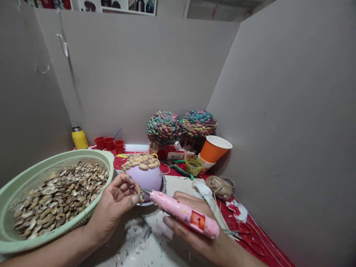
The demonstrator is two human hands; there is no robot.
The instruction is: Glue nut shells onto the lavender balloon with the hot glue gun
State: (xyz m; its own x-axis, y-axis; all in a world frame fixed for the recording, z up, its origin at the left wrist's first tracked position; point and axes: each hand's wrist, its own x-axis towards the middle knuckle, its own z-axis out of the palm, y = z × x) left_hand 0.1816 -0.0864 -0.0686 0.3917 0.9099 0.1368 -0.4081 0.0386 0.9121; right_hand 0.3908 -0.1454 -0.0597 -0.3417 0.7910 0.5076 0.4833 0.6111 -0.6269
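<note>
My left hand [118,198] pinches a peanut shell [141,194] between thumb and fingers. The metal tip of a pink glue gun [178,211] points at that shell, very close to it. Wrapped round the glue gun's body is my right hand [191,226]. Just behind both hands, a lilac ball [144,178] rests in a round metal dish [163,185]. Peanut shells [141,161] cover the ball's top, and its lower part is bare.
A green basket [110,159] of shells stands left. Behind are a yellow bottle [79,138], red cups [119,146] and two coloured shell-covered balls [164,127]. Pliers [182,171], an orange cup [213,149], twine [219,186] and red scissors [251,241] lie right.
</note>
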